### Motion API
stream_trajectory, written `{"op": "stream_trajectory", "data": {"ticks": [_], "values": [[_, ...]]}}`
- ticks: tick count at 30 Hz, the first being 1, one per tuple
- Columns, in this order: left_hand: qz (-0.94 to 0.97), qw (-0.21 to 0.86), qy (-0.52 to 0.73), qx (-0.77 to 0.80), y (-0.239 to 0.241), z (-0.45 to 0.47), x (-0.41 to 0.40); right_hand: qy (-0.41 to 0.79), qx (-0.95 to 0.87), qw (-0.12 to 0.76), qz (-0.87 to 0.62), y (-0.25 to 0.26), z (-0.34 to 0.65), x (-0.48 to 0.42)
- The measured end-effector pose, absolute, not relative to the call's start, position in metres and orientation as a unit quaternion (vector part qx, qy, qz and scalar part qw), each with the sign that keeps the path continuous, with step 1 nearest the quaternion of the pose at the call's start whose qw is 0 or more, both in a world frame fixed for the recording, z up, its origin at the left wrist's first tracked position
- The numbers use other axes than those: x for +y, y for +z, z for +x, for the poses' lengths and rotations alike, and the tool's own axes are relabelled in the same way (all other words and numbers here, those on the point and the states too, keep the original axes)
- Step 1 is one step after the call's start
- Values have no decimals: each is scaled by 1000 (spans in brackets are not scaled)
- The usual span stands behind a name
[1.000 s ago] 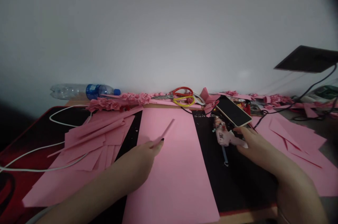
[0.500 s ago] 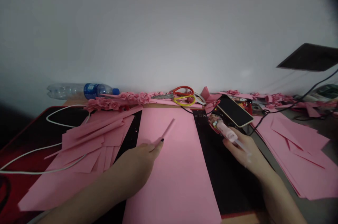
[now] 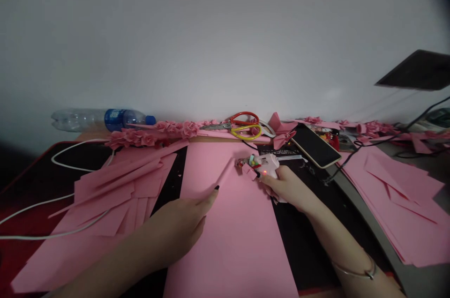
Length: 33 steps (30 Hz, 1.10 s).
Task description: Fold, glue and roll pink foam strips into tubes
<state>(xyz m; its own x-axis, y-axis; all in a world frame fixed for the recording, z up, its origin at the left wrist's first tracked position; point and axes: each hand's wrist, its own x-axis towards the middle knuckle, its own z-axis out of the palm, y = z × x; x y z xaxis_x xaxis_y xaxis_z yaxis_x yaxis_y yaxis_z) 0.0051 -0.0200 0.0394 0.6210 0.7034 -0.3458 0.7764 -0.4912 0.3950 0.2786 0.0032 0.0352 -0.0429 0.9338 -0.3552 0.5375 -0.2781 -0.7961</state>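
My left hand [image 3: 183, 220] pinches the near end of a narrow pink paper strip [image 3: 224, 177] that slants up over a large pink sheet [image 3: 228, 237] on the dark desk mat [image 3: 309, 242]. My right hand [image 3: 286, 188] grips a pale pink glue gun [image 3: 265, 165], its nozzle pointing left and almost touching the strip's far end. A small light glows on the glue gun's body.
A pile of cut pink strips [image 3: 119, 190] lies at left over a white cable [image 3: 42, 204]. Along the wall sit a plastic bottle [image 3: 101, 119], pink paper flowers [image 3: 151, 134], scissors [image 3: 242, 125] and a phone [image 3: 314, 146]. More pink sheets [image 3: 397, 195] and black cables lie at right.
My right hand picked the glue gun up from the mat beside the phone and carried it left to the strip's far end. My left hand has kept holding the strip.
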Motion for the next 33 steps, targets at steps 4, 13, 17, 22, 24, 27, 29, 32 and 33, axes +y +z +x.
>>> {"op": "stream_trajectory", "data": {"ticks": [4,13,17,22,24,27,29,32,33], "values": [[853,281,-81,433,37,6,-19,424,-563,218,-675,32,279,2],[857,284,-60,425,31,5,-18,373,-588,189,-693,29,278,2],[857,286,-51,425,34,6,-19,361,-588,182,-700,30,277,1],[852,292,-49,432,39,7,-21,358,-593,182,-698,29,277,0],[850,293,-46,436,40,7,-21,355,-596,182,-697,29,277,-1],[850,305,-29,428,38,4,-21,365,-596,175,-693,31,274,-3],[851,315,-15,419,35,3,-20,372,-598,169,-690,33,272,-5],[850,319,-15,418,33,1,-19,382,-597,167,-685,34,270,-9],[850,319,-19,419,33,1,-18,387,-596,168,-683,33,269,-11]]}}
